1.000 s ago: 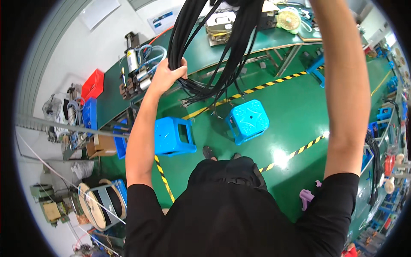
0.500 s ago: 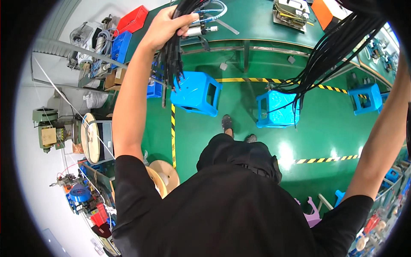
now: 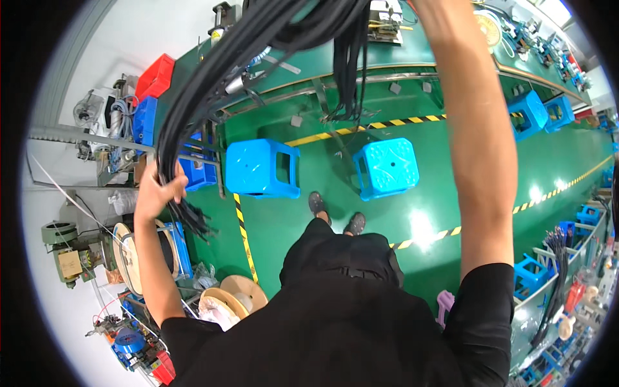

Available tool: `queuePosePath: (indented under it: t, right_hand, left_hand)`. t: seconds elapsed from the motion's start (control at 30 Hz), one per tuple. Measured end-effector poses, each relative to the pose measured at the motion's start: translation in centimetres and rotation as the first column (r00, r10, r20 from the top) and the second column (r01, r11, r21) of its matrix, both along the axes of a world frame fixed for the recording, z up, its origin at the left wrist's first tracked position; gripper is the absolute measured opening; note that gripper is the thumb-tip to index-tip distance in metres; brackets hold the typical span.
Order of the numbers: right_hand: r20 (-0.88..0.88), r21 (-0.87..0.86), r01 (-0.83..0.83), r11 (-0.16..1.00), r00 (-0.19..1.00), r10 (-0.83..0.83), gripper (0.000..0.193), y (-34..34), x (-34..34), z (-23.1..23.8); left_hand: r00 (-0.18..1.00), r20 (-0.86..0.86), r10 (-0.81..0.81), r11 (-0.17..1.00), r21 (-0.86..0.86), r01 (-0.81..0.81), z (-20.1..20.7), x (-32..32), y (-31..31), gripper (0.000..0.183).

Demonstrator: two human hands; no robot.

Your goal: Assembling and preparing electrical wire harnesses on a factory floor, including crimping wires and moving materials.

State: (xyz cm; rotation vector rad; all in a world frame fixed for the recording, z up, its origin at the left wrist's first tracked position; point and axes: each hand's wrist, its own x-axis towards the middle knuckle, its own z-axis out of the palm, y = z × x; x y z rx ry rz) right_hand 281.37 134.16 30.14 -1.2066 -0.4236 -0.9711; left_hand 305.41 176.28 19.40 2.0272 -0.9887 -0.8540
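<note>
One left grip [image 3: 157,193] clutching cable bundle [image 3: 213,71], ends below

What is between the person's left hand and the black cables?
Nothing visible. The left hand is already closed around the bundle of black cables, its fingers touching them. The right hand is out of view above.

A glossy green floor [image 3: 445,168] with yellow-black tape lines [image 3: 244,229], blue stools [image 3: 261,169] and a green workbench [image 3: 335,51].
</note>
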Motion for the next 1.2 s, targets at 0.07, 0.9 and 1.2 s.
queuePosePath:
  t: [0.07,0.9,1.2]
  right_hand:
    - [-0.069,0.13,-0.06,0.99,0.995,0.069,0.043,0.5,1.1,-1.6]
    - [-0.245,0.915,-0.004,0.403,0.789,0.564,0.056,-17.6,36.9,-44.5]
    - [-0.809,-0.539,0.273,0.797,0.094,-0.58,0.033,-20.4,35.5,-47.2]
  left_hand:
    - [0.998,0.066,0.018,0.999,0.032,-0.02,-0.7,-0.3,2.2,0.028]
    - [0.785,0.615,0.072,0.989,0.056,-0.134,-12.5,4.7,-15.5,0.023]
    - [0.797,0.598,-0.085,0.948,0.296,-0.12,-14.2,7.0,-24.4,0.023]
